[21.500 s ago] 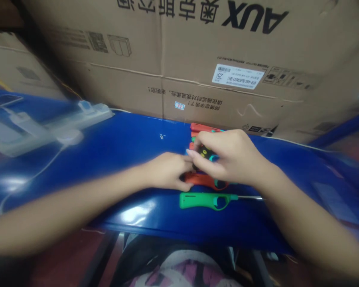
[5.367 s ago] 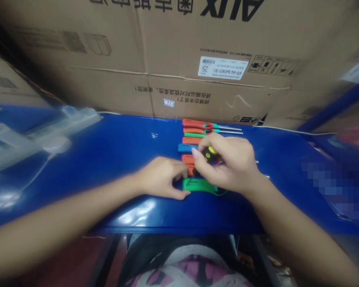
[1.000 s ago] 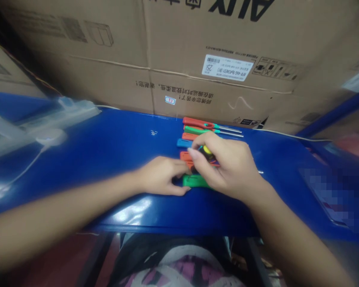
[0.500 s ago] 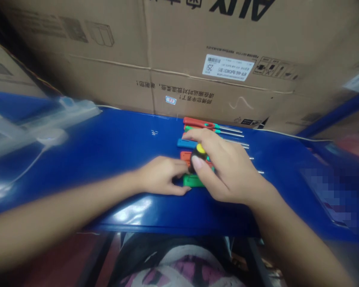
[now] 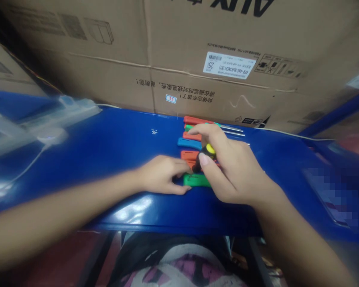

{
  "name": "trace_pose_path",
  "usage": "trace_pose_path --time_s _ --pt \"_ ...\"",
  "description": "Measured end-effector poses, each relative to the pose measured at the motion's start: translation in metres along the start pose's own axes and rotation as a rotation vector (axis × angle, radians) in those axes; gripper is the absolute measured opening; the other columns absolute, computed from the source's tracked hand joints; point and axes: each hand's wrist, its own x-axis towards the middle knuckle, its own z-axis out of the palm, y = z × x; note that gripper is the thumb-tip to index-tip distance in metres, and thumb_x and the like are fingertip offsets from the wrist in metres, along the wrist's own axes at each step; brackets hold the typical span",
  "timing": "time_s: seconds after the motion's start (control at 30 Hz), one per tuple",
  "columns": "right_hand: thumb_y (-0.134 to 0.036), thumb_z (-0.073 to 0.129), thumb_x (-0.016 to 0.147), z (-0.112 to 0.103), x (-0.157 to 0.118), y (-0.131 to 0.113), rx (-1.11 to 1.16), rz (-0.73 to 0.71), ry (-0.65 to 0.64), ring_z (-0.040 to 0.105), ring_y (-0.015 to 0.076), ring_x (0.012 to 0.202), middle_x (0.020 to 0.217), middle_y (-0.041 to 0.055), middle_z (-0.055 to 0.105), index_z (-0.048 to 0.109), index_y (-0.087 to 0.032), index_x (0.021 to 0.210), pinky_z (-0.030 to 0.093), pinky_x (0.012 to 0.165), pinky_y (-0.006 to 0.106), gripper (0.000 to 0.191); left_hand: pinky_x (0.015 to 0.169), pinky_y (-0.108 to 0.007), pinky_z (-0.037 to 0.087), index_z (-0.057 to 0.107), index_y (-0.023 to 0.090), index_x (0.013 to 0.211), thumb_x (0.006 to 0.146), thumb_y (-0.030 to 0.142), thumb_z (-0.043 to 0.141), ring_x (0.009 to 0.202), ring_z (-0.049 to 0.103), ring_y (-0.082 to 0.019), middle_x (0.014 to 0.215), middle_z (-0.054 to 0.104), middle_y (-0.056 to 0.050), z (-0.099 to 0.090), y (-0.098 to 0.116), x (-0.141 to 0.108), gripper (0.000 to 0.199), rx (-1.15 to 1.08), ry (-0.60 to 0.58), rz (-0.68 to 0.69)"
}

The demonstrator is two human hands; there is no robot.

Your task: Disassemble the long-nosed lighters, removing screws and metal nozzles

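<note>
Several long lighters with red, green and blue handles lie in a row on the blue table, their metal tubes pointing right. My right hand is closed round a black and yellow object, held above the row. Fingers of my left hand are at the left end of the green lighter nearest me, thumb and forefinger around its end. Farther back are a blue lighter and a red lighter. My right hand hides the middle of several lighters.
A large cardboard box stands along the back of the blue table. Clear plastic packaging and a white device with a cable lie at left. A flat dark item lies at right.
My right hand has moved slightly right with the black and yellow object, uncovering more of the nearest green handle. My left hand has hardly moved.
</note>
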Motion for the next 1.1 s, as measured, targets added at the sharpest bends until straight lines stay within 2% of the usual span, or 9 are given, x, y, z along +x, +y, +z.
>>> trace_pose_path --time_s 0.13,0.2,0.3,0.43,0.5,0.6,0.8,0.93,1.1 --pt "-0.033 0.047 0.096 -0.0006 -0.0003 0.0003 0.032 -0.051 -0.001 0.069 0.0212 0.097 0.114 0.0078 0.072 0.059 -0.019 0.116 0.053 0.080 0.032 0.027 0.057 -0.024 0.042 0.068 0.019 0.094 0.084 0.036 0.067 0.070 0.065 -0.015 0.085 0.071 0.000 -0.0008 0.0002 0.0000 0.020 -0.040 0.015 0.001" --pt "-0.030 0.048 0.096 -0.0009 -0.0007 -0.0003 0.041 -0.042 0.000 0.069 0.0212 0.098 0.113 0.0079 0.072 0.060 -0.018 0.114 0.053 0.082 0.032 0.025 0.058 -0.024 0.042 0.068 0.020 0.098 0.084 0.036 0.067 0.071 0.065 -0.015 0.087 0.071 0.000 -0.0010 0.0000 0.0000 0.022 -0.035 0.020 0.012" --pt "-0.024 0.044 0.093 -0.0012 -0.0014 -0.0015 0.047 -0.033 -0.029 0.068 0.0218 0.098 0.120 0.0105 0.069 0.056 -0.015 0.123 0.054 0.079 0.033 0.034 0.058 -0.024 0.042 0.067 0.019 0.094 0.083 0.039 0.067 0.070 0.065 -0.016 0.083 0.070 -0.001 -0.0010 -0.0003 0.0002 0.023 -0.005 0.016 0.020" --pt "-0.032 0.053 0.092 0.0007 -0.0022 -0.0020 -0.024 -0.027 0.022 0.069 0.0196 0.084 0.108 0.0066 0.073 0.059 -0.019 0.113 0.052 0.069 0.030 0.026 0.057 -0.023 0.040 0.066 0.019 0.091 0.083 0.037 0.067 0.069 0.065 -0.015 0.082 0.070 0.000 -0.0016 0.0000 0.0005 0.019 -0.039 0.009 0.007" --pt "-0.029 0.052 0.092 0.0014 -0.0023 -0.0023 -0.035 0.004 0.030 0.069 0.0188 0.081 0.108 0.0067 0.073 0.055 -0.018 0.125 0.051 0.065 0.029 0.035 0.058 -0.023 0.041 0.067 0.019 0.095 0.084 0.036 0.067 0.070 0.065 -0.015 0.084 0.071 0.000 -0.0017 -0.0002 0.0004 0.020 -0.026 0.004 0.012" --pt "-0.024 0.046 0.091 0.0018 -0.0018 -0.0021 -0.029 0.020 0.010 0.069 0.0201 0.086 0.117 0.0112 0.070 0.038 -0.012 0.144 0.051 0.065 0.030 0.056 0.058 -0.024 0.040 0.067 0.020 0.094 0.084 0.039 0.067 0.069 0.064 -0.016 0.082 0.070 0.000 -0.0012 -0.0010 0.0001 0.022 0.006 0.006 0.026" --pt "-0.033 0.051 0.094 0.0016 -0.0004 0.0006 -0.100 -0.021 0.056 0.071 0.0194 0.080 0.100 0.0060 0.075 0.058 -0.016 0.121 0.050 0.065 0.029 0.033 0.057 -0.023 0.038 0.067 0.020 0.095 0.085 0.039 0.067 0.067 0.063 -0.014 0.081 0.070 0.001 0.0008 -0.0015 0.0000 0.022 -0.016 0.024 0.018" --pt "-0.024 0.044 0.093 0.0001 0.0003 0.0007 -0.098 -0.007 0.017 0.071 0.0216 0.094 0.124 0.0128 0.070 0.045 -0.012 0.140 0.052 0.070 0.030 0.048 0.057 -0.024 0.038 0.066 0.019 0.089 0.086 0.041 0.067 0.066 0.062 -0.014 0.079 0.069 0.001 0.0009 -0.0011 0.0000 0.022 -0.007 0.025 0.025" --pt "-0.036 0.056 0.093 0.0020 -0.0001 0.0062 -0.098 -0.018 0.069 0.072 0.0202 0.080 0.091 0.0038 0.076 0.059 -0.015 0.122 0.049 0.063 0.028 0.036 0.056 -0.023 0.038 0.067 0.019 0.092 0.085 0.041 0.068 0.067 0.063 -0.014 0.080 0.070 0.001 -0.0004 -0.0006 0.0001 0.022 -0.009 0.013 0.008"
